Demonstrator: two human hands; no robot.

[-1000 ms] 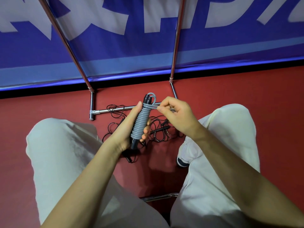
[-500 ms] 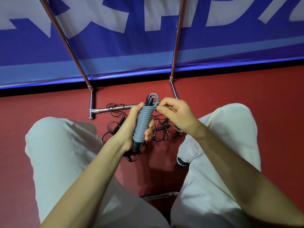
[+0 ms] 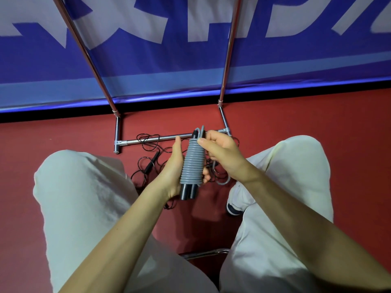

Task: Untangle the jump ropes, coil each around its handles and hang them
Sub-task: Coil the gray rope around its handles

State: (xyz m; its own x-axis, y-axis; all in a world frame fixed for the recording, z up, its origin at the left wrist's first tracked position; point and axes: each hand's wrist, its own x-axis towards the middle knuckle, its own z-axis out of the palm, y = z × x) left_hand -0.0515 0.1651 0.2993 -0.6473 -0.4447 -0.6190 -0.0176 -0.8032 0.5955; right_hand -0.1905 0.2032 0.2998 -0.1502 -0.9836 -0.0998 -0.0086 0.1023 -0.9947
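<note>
The person is sitting over the red floor; the left hand is gripping the grey rope coiled round black paired handles; the right hand's fingers are pinching its loose end, best tucked tightly under the top coil.

A: Colours? The coiled jump rope is grey, wound over black handles.

B: And the tangled rope on the floor?

A: Black, on red. The trousers are off-white, the banner blue with pale lettering, and the rack silver.
</note>
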